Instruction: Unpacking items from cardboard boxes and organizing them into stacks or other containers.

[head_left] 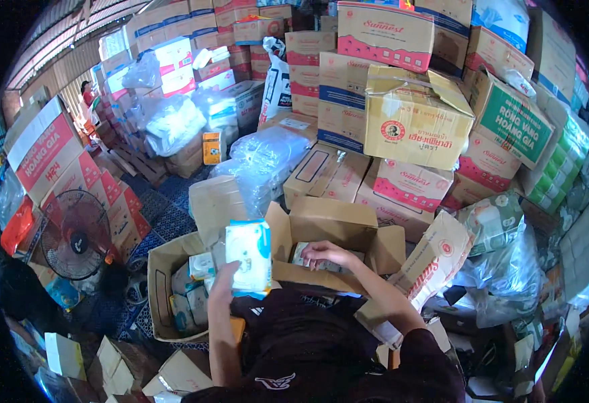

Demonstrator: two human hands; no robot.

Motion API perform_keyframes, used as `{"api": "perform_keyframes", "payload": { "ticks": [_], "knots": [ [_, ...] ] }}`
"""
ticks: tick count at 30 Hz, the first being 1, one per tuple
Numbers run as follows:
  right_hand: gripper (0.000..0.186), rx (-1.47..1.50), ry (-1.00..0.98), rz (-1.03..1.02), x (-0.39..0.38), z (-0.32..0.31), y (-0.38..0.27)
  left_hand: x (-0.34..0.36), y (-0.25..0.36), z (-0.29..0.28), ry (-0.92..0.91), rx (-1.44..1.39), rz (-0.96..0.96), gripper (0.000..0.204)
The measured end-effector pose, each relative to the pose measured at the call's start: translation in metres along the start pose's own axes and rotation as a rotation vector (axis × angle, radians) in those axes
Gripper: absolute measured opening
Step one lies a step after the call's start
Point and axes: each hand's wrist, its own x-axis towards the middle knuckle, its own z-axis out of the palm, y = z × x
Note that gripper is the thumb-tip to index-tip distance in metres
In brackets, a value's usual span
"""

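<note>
My left hand point(224, 277) is closed on the lower left edge of a white-and-teal wipes pack point(248, 258), held upright. The pack is up between two open cardboard boxes. To its left, the left box point(157, 285) holds several similar packs point(190, 297) in white and teal. My right hand point(327, 254) reaches over the near wall of the right box point(318, 275), its fingers curled downward. Pale packs point(299, 254) show inside by the fingertips. Whether the fingers grip one is hard to make out.
Stacked cartons point(415, 121) rise behind the boxes. Clear plastic bundles point(261, 158) lie beyond them. A floor fan point(75, 235) stands at left, near a dark-clad person point(29, 295). A tilted carton point(435, 258) and plastic-wrapped goods point(509, 262) crowd the right side. Torn cardboard point(180, 373) lies at lower left.
</note>
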Motion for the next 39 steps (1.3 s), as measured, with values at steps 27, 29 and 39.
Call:
{"api": "perform_keyframes", "payload": {
  "ticks": [27,29,39],
  "knots": [
    [0.05,-0.533,0.855,0.197,-0.01,-0.022,-0.003,0.018,0.038,-0.08,0.614,0.577,0.489,0.017],
    [0.046,-0.803,0.839,0.451,-0.009,-0.029,0.011,0.013,0.018,-0.125,0.769,0.865,0.379,0.019],
    [0.046,-0.718,0.74,0.726,-0.014,-0.051,0.067,0.024,-0.102,-0.237,0.895,1.292,-0.126,0.049]
  ]
}}
